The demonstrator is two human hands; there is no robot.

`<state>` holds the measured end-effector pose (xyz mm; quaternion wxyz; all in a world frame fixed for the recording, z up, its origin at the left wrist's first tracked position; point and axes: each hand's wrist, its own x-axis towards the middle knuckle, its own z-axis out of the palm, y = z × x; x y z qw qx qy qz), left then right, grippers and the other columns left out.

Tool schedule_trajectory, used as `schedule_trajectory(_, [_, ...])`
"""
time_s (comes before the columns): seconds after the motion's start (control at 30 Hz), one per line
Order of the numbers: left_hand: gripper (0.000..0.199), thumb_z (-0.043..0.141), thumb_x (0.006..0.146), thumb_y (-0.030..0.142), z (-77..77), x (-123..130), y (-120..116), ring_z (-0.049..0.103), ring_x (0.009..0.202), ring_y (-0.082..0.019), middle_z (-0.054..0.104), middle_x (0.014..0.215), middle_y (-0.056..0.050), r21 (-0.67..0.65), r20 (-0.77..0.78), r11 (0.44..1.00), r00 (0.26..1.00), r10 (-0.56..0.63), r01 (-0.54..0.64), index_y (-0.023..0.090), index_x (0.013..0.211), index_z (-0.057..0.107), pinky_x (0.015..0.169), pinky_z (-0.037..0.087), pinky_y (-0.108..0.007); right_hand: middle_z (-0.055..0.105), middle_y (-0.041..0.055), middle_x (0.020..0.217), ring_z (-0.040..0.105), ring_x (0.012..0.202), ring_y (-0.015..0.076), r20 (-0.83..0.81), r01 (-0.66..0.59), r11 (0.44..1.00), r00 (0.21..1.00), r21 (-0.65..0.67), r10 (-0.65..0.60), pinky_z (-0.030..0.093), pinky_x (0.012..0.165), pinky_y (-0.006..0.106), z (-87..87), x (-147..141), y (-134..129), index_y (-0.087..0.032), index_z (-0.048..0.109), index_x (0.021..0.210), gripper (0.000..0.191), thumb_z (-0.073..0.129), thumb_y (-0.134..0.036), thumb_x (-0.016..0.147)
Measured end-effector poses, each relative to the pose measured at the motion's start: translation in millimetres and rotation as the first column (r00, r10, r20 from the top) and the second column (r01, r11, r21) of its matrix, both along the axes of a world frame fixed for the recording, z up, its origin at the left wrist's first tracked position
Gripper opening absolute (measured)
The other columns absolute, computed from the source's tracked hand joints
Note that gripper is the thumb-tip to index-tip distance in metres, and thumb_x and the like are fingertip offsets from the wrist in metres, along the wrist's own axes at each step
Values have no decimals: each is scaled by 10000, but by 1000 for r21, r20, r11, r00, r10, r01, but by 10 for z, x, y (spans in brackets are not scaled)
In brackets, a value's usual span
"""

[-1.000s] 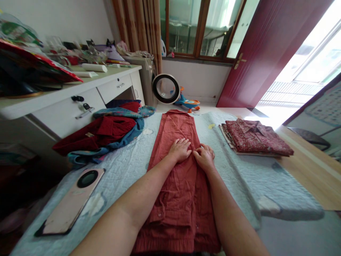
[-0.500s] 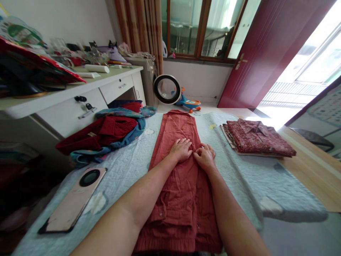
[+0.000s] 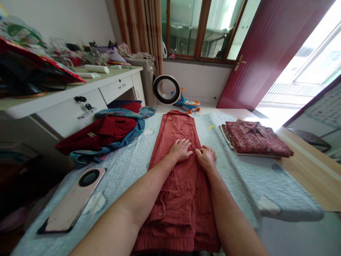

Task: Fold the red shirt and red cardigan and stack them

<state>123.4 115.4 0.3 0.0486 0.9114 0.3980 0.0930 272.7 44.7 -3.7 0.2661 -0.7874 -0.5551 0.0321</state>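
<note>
A rust-red shirt (image 3: 176,185), folded into a long narrow shape, lies on the pale blue quilted cover (image 3: 128,160). My left hand (image 3: 181,150) rests flat on the middle of the shirt, palm down with its fingers spread slightly. At the shirt's right edge is my right hand (image 3: 206,156), its fingers curled, with the thumb near the fabric; whether cloth is between the fingers is hard to make out. A cuff with a button lies near the bottom of the shirt.
Folded patterned clothes (image 3: 258,138) are stacked at the right. Crumpled dark red and blue garments (image 3: 117,131) lie at the left, above a phone (image 3: 71,201). A cluttered white desk (image 3: 119,80) stands back left, beside a washing machine with its round door (image 3: 167,89) open.
My right thumb and fingers have shifted slightly at the shirt's edge. My left hand remains flat in nearly the same place.
</note>
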Motion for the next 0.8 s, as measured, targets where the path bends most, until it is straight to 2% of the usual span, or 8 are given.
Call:
schedule_trajectory(0.07, [573,410,940,503,-14,-1,5,308,1437,-250,398,1542,-80,5,7,1000,1000,1,-1,189,1418,461,1189,211,-476,623,93,1272,454,1237,304,10,-24,1000,1000,8,24,301,1043,454,-11,-1,10,-211,752,815,263,571,-392,875])
schedule_trajectory(0.17, [571,390,945,510,-19,0,6,307,1438,-245,393,1545,-76,6,8,1000,1000,5,-5,197,1418,460,1188,208,-476,626,77,1263,440,1244,298,11,-53,998,999,28,53,287,1050,462,-21,12,16,-215,735,782,199,617,-358,854])
schedule_trajectory(0.37, [623,346,951,547,24,18,14,272,1455,-248,359,1563,-91,-36,-33,999,999,0,-1,172,1441,431,1197,181,-479,638,84,1199,461,1191,294,-3,-11,999,1000,52,11,308,1020,458,-43,39,6,-209,700,716,176,642,-330,829])
schedule_trajectory(0.47, [645,372,940,545,75,35,20,230,1474,-251,304,1589,-86,-95,-88,995,996,5,-14,183,1473,382,1202,160,-481,628,87,1176,465,1163,287,25,-24,997,999,77,22,319,1003,446,-42,25,-7,-210,696,801,77,667,-282,800])
schedule_trajectory(0.6, [648,362,942,543,120,45,21,205,1482,-259,277,1598,-93,-148,-119,989,993,-8,-10,190,1486,359,1200,155,-489,625,72,1148,472,1117,259,79,-128,984,990,124,119,317,995,416,-21,-2,-19,-232,700,933,143,639,-219,804])
schedule_trajectory(0.8, [586,360,952,484,60,43,20,231,1474,-253,323,1582,-77,-103,-69,995,998,4,-12,219,1474,383,1197,161,-485,674,39,1132,459,1150,256,117,-248,969,962,7,245,261,1036,426,15,16,-52,-289,762,940,204,579,-252,859])
